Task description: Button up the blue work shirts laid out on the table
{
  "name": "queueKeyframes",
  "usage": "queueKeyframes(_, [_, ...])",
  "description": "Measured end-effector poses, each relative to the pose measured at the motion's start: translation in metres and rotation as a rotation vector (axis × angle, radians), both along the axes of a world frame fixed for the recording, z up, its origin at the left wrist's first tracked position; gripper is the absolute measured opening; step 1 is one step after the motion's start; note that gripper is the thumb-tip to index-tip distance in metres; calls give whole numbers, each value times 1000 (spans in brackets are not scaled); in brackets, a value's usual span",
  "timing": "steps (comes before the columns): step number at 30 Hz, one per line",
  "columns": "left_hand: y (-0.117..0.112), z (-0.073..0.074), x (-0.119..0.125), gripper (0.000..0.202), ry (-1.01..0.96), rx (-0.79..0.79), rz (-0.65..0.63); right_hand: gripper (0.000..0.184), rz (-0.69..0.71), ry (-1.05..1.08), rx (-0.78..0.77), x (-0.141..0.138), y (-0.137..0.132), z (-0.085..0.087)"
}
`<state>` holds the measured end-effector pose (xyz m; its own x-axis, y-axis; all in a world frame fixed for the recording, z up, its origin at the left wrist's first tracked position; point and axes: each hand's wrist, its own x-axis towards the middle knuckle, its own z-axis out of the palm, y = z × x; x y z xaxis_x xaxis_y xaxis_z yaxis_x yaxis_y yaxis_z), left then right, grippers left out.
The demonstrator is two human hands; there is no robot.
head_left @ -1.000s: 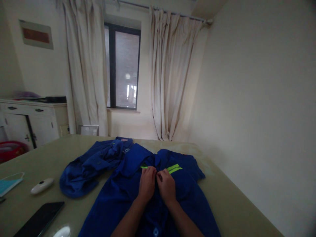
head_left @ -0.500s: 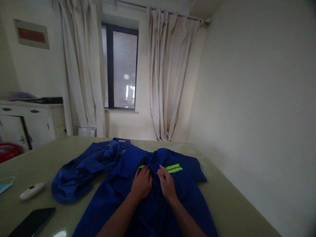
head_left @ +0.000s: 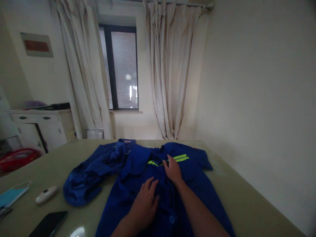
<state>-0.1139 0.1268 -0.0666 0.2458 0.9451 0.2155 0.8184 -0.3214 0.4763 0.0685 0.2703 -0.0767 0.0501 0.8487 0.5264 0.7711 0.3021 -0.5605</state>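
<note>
A blue work jacket (head_left: 197,184) with yellow-green reflective stripes lies spread on the table, collar toward the far edge. My left hand (head_left: 145,200) is over its lower front with the fingers stretched and apart, holding nothing. Higher up, my right hand (head_left: 172,169) rests at the front opening beside the chest stripe; its fingers are loosely extended and nothing shows in them. A round button is visible on the front below the hands. To the left, another blue garment (head_left: 86,181) lies crumpled against the jacket's sleeve side.
On the table's left side are a dark phone (head_left: 49,223), a white oval device (head_left: 46,194) and a light-blue face mask (head_left: 12,196). A red plastic basin (head_left: 21,159) and a white cabinet (head_left: 55,123) stand beyond. A wall (head_left: 261,115) runs along the right.
My left hand has drawn back from the chest toward me, uncovering the left stripe. My right hand stays near the stripe at the front opening. The view has shifted slightly left.
</note>
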Motion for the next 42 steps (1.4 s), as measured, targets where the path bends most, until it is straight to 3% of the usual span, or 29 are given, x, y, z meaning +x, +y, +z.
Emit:
queueKeyframes(4, [-62,-26,3,72,150,-192,32,46,-14,91,114,6,6,14])
queueKeyframes(8, [-79,-33,6,90,203,-153,69,39,46,132,200,7,-18,34])
queueKeyframes(11, [-68,-19,1,84,211,-119,22,35,139,117,191,15,-69,55])
queueKeyframes(14, [-46,-5,-7,74,202,-62,25,32,292,7,17,35,-143,63])
queueKeyframes(17, [-17,3,-12,69,194,-31,31,36,295,-136,-202,64,-207,44])
queueKeyframes(20, [10,8,-11,66,198,-6,40,59,302,-235,-304,89,-236,14])
queueKeyframes(22, [19,12,-8,63,193,21,51,67,307,-281,-291,98,-236,2])
queueKeyframes(25, [14,17,-5,54,167,79,86,65,285,-323,-254,102,-220,2])
queueKeyframes(28, [-14,13,-13,52,141,138,49,62,233,-329,-274,107,-194,10])
queueKeyframes(31, [-53,-1,-40,62,158,131,-46,60,150,-305,-248,115,-168,13])
queueKeyframes(34, [-84,-16,-76,59,167,53,35,44,75,-307,-166,119,-153,9])
queueKeyframes(37, [-97,-18,-101,41,189,39,160,33,7,-341,-127,116,-150,6])
queueKeyframes(42, [-89,-4,-105,36,268,115,122,36,27,-333,-180,115,-166,14])
